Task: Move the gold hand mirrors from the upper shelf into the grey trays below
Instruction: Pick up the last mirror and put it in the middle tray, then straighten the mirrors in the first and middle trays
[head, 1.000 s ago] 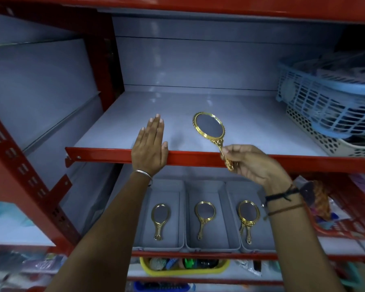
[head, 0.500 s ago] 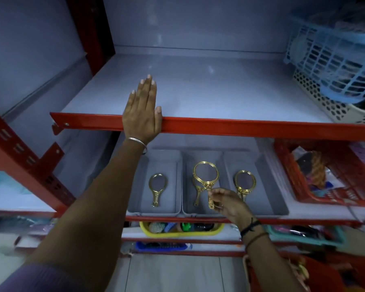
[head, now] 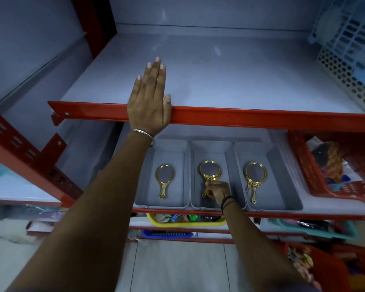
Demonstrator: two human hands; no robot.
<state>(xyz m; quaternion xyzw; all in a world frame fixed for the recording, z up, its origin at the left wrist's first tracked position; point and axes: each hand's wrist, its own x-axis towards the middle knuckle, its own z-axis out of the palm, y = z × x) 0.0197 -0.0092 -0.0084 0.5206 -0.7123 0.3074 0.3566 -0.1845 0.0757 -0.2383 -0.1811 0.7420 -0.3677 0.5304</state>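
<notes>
Upper shelf (head: pixel 219 81), frame centre, shows no mirrors; left hand (head: pixel 149 102) lies flat and spread on its red edge. Right hand (head: pixel 217 190) pinches the handle of a gold mirror (head: pixel 210 171) in the middle grey tray (head: pixel 212 205). Flanking trays hold mirrors too. Judged nearly complete: only release remains.

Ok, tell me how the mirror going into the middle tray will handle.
The gold mirror held by the right hand looks rigid, probably light. Its glass face may crack if dropped. Lying flat in the middle tray, it seems unlikely to roll.
</notes>
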